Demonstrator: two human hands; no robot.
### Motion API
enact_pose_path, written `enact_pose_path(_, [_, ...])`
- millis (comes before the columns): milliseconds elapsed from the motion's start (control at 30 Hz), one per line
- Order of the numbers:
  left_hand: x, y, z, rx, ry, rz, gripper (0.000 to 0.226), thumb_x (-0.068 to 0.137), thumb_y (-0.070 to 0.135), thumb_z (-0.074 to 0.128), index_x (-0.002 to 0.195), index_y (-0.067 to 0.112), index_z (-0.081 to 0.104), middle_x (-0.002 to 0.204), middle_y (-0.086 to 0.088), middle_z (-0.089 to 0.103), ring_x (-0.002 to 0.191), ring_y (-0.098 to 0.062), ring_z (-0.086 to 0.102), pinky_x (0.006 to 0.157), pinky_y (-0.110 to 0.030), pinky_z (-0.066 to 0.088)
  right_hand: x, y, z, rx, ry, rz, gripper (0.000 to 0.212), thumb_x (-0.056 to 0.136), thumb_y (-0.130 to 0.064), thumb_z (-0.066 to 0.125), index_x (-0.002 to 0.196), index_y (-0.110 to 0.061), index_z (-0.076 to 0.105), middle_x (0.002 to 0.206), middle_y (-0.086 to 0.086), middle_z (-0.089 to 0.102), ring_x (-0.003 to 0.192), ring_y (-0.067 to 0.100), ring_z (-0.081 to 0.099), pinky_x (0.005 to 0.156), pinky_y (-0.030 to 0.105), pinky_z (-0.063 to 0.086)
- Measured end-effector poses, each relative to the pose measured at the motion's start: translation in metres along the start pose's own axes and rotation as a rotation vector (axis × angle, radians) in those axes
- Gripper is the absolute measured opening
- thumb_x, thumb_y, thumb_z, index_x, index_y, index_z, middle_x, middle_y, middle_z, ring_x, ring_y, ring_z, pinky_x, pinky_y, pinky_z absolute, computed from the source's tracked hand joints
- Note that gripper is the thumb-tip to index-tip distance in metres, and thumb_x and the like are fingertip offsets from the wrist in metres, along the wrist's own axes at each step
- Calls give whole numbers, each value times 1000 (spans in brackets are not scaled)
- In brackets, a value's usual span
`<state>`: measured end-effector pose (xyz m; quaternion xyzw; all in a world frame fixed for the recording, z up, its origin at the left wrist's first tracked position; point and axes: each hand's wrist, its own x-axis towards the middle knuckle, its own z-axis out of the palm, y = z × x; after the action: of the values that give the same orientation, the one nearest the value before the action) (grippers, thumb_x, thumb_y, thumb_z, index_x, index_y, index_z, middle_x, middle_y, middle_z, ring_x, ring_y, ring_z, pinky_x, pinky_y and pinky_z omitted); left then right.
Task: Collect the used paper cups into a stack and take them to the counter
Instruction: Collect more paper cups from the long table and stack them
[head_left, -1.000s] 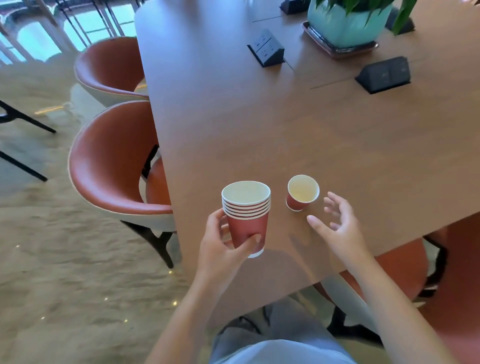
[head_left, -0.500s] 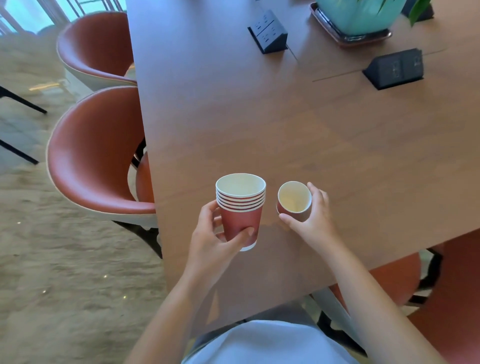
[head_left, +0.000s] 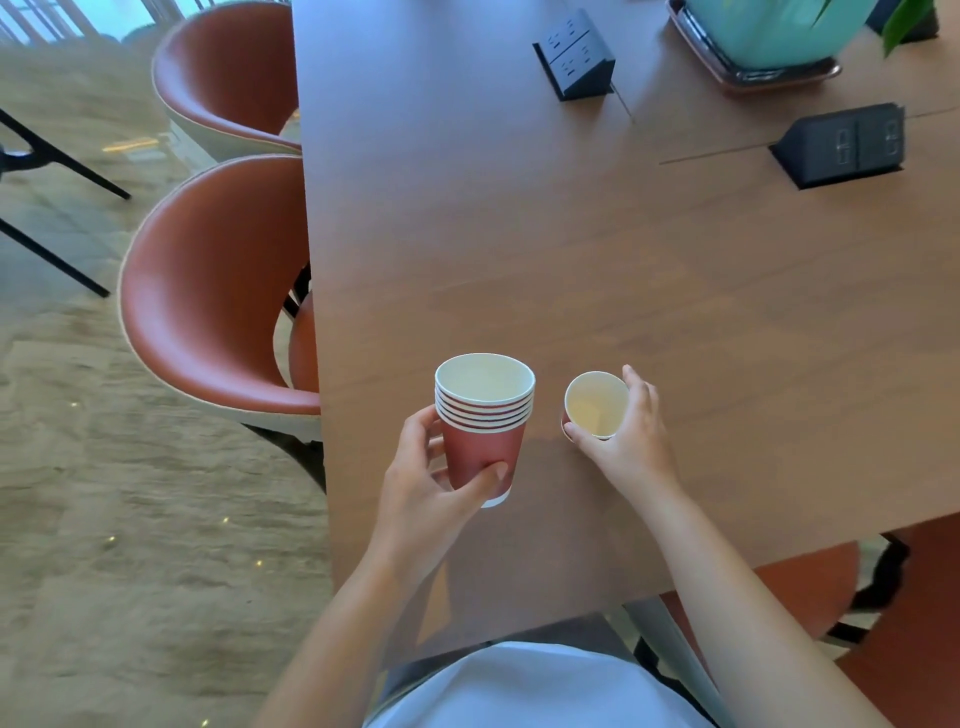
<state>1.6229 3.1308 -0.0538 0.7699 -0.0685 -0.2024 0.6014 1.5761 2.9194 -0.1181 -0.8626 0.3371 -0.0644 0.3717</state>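
Note:
A stack of several red paper cups (head_left: 484, 431) with white rims is held upright just above the near left part of the wooden table (head_left: 519, 234). My left hand (head_left: 426, 483) grips the stack around its lower half. To the right, a single red paper cup (head_left: 595, 405), white inside, is tilted so its mouth faces me. My right hand (head_left: 631, 436) is wrapped around that cup, thumb on the near side and fingers on the far side. The two cups are a short gap apart.
Two black socket boxes (head_left: 574, 57) (head_left: 844, 145) stick up from the table farther back. A teal plant pot (head_left: 774, 31) on a tray stands at the far right. Red shell chairs (head_left: 208, 291) (head_left: 228, 73) line the table's left edge, carpet beyond.
My right hand has gone from open beside the single cup to closed around it, and the cup is now tilted and lifted. The stack in my left hand stayed put.

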Motion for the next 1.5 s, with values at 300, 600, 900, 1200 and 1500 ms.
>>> enact_pose_path(300, [1, -5, -2, 11, 40, -8, 60, 57, 30, 77, 107, 41, 47, 103, 24, 59, 91, 12, 58, 66, -7, 47, 3, 0, -2, 120, 76, -84, 76, 73, -25, 71, 136, -16, 29, 131, 2, 47, 117, 17, 48, 82, 21, 34])
enact_pose_path(600, [7, -15, -6, 29, 78, -32, 58, 56, 34, 78, 104, 45, 47, 103, 27, 59, 93, 13, 56, 68, -6, 47, -7, -19, 25, -267, -444, -254, 92, 71, -46, 68, 143, -26, 15, 152, -1, 18, 140, 17, 10, 107, 41, 30])
enact_pose_path(900, [7, -22, -18, 9, 144, -55, 60, 49, 45, 75, 102, 52, 47, 100, 36, 58, 92, 12, 58, 67, -9, 48, 8, -29, 34, 77, -365, -41, 43, 88, -15, 38, 130, -18, 43, 129, 4, 46, 107, 15, 43, 85, 26, 33])
enact_pose_path(1200, [6, -24, -19, 15, 152, -27, 61, 50, 44, 76, 103, 55, 47, 100, 39, 56, 92, 12, 58, 67, -8, 49, 9, -26, 22, 174, -241, 47, 17, 86, -8, 39, 78, -3, 53, 63, 2, 45, 63, 22, 41, 51, 25, 36])
enact_pose_path(1500, [6, -29, -21, 156, 175, 42, 68, 60, 23, 82, 108, 53, 44, 108, 28, 56, 99, 12, 53, 75, -5, 45, 23, -73, -25, 604, -183, -2, 19, 80, -10, 43, 72, -18, 59, 76, 7, 59, 63, 30, 67, 47, 31, 54])
